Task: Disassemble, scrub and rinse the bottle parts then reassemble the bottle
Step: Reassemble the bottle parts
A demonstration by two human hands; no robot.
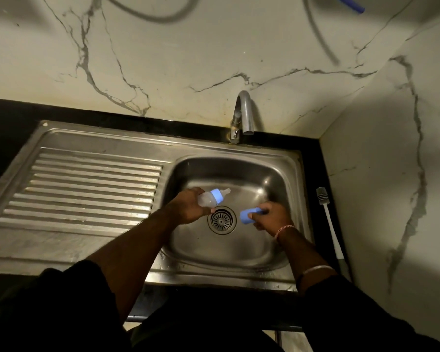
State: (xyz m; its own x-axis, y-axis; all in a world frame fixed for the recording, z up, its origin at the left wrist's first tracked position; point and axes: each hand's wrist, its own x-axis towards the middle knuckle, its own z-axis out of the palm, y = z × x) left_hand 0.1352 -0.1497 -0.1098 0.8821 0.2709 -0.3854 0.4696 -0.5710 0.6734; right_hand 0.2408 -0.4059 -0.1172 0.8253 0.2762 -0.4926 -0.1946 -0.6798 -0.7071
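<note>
Holding: left hand (188, 208) curls round the bottle (208, 198), mid-frame over the sink (287, 171), teat and blue collar pointing right.
Right hand (271, 219): fingers wrapped on a blue cap (248, 216), just right of the drain (221, 220).
Gap: bottle and cap apart.
Brush (327, 214): lies on the counter, right of the sink.
Tap (244, 115): above the basin, no water visible.

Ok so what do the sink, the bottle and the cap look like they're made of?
Sink: brushed stainless steel by the look, grey with soft streaky reflections and pressed drainer ribs.
Bottle, held in the left hand: probably clear plastic, cloudy and see-through, with a matte blue ring and a pale, likely silicone teat.
Cap, in the right hand: likely opaque blue plastic, smooth and dull.
</note>
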